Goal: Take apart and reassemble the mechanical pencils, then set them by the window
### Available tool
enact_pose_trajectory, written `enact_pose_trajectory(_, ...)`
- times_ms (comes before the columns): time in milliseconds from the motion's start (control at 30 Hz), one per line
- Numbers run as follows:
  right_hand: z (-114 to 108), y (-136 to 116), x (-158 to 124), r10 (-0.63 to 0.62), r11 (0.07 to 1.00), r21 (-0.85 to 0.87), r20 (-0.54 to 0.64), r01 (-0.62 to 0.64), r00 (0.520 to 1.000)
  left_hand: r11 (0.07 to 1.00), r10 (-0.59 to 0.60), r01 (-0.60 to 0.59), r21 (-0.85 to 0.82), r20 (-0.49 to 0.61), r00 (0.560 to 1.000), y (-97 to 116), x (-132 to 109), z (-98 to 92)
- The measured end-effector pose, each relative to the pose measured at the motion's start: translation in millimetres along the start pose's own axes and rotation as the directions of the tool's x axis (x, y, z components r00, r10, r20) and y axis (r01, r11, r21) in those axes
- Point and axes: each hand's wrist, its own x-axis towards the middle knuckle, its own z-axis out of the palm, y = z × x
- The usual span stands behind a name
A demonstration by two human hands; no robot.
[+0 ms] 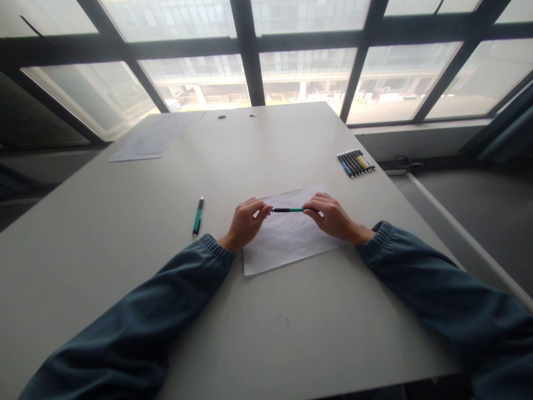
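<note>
A green and black pen is held level between my two hands, above a sheet of paper with faint marks on it. My left hand pinches the pen's tip end. Around the green end, my right hand has its fingers closed, hiding that part of the pen. To the left of my left hand, a second green and black pen lies on the white table.
A row of several pens, mostly dark with blue and yellow ones, lies near the table's right edge. More papers lie at the far left. Two small round fittings sit at the far end of the table, before the windows.
</note>
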Motion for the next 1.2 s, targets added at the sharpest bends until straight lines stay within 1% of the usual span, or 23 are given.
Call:
enact_pose_trajectory(167, -0.4, 0.6, -0.4, 0.016, 1.0, 0.004, 0.009, -0.016, 1.0, 1.0, 0.028, -0.027, 0.014, -0.031, 0.999, -3.7, -0.9, 1.0)
enact_pose_trajectory(367, -0.1, 1.0, -0.7, 0.021, 1.0, 0.007, 0.006, -0.021, 1.0, 0.999, 0.052, -0.051, 0.008, -0.056, 0.997, 0.9, -0.1, 0.9)
enact_pose_trajectory(600, -1.0, -1.1, 0.4, 0.031, 0.999, 0.015, 0.011, -0.031, 0.999, 0.996, 0.08, -0.08, -0.043, -0.004, 0.997, 1.2, -0.5, 1.7)
enact_pose_trajectory(733, -0.6, -0.8, 0.2, 0.027, 0.999, 0.02, 0.009, -0.027, 1.0, 0.997, 0.045, -0.044, -0.057, 0.014, 0.999, -0.5, -1.4, 1.8)
enact_pose_trajectory(833, -0.3, -0.3, 0.2, 0.014, 1.0, 0.011, 0.009, -0.014, 1.0, 1.0, -0.009, 0.009, -0.003, 0.015, 1.0, -1.8, -2.2, 0.8)
enact_pose_trajectory(900, -0.4, -0.1, 0.2, 0.002, 1.0, 0.006, 0.007, -0.002, 1.0, 1.0, -0.024, 0.023, 0.017, 0.039, 0.999, -2.4, -2.3, 0.1)
enact_pose_trajectory(1033, -0.7, -0.2, 0.4, -0.008, 1.0, 0.006, 0.012, 0.007, 1.0, 1.0, -0.024, 0.023, 0.018, 0.068, 0.997, -2.0, -1.7, -0.4)
enact_pose_trajectory(1200, -0.5, -0.1, 0.2, -0.003, 1.0, 0.003, 0.017, 0.003, 1.0, 1.0, 0.006, -0.006, 0.015, 0.039, 0.999, -1.6, -1.1, -0.2)
